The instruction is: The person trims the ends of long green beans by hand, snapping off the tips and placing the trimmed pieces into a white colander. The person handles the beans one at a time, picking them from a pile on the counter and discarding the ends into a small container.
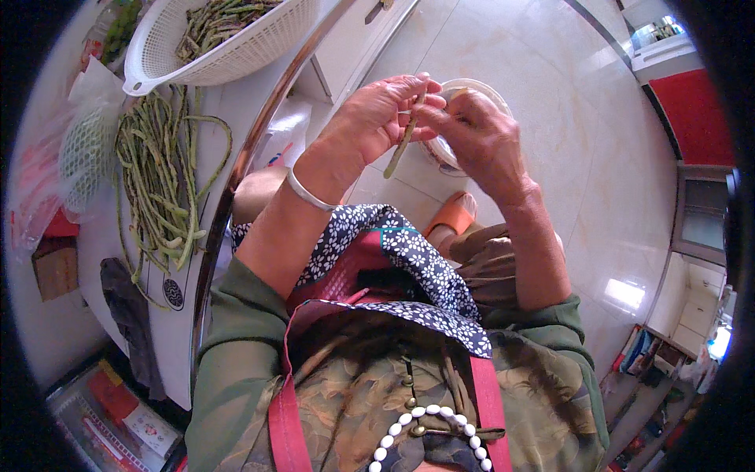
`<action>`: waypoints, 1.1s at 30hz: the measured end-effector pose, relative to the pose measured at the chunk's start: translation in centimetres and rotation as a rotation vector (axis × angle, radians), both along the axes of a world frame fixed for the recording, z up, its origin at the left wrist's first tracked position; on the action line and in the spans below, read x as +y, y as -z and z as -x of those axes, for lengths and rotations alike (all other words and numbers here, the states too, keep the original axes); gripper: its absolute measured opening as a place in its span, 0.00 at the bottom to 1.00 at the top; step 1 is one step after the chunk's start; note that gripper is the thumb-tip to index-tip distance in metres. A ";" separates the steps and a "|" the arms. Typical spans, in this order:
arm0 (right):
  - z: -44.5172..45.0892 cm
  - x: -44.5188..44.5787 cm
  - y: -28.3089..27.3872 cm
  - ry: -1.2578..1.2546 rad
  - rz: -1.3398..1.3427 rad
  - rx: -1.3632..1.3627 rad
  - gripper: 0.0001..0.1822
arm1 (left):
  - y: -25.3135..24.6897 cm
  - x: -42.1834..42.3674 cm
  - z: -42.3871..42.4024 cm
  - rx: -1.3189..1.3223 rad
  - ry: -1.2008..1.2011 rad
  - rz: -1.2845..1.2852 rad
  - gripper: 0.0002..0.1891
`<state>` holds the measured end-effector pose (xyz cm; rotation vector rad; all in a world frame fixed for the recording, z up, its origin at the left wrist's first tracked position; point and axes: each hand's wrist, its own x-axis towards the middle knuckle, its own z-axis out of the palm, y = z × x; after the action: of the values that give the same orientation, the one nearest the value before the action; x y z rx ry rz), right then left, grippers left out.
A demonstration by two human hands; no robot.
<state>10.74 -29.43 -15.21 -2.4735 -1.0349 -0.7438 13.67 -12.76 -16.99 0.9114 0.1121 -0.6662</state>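
Between my hands, in the middle of the head view, a short length of long green bean (401, 153) hangs at a slant. Its upper part is pinched in the fingertips of my left hand (374, 118), which wears a metal bangle (308, 192). The thumb and fingers of my right hand (483, 138) grip the same piece a little lower; some of these fingers are hidden. Below both hands a white bucket (501, 97) stands on the floor, mostly covered by them. On the table to my left lies a bunch of whole long beans (159, 177).
A white plastic basket (236, 68) holding bean pieces (218, 26) stands at the far end of the table (215, 168). Beside the beans lie plastic bags (44, 171) and a dark cloth (127, 318). An orange slipper (453, 213) is on my foot near the bucket.
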 end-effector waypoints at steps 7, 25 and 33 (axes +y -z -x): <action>0.1 -0.1 -0.4 0.069 0.095 -0.004 0.08 | -0.9 -0.7 0.9 -0.115 0.008 -0.137 0.13; -0.5 -0.2 -0.2 0.171 -0.956 0.442 0.06 | -2.0 -2.1 2.0 -0.415 -0.103 -0.082 0.09; -2.7 -5.5 -0.2 -0.090 -2.167 1.063 0.07 | -1.1 -1.2 1.2 -0.180 -0.027 0.202 0.12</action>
<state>13.43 -34.95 -15.01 -0.5207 0.2710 -0.0699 12.46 -13.91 -15.90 0.7699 -0.1023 -0.5570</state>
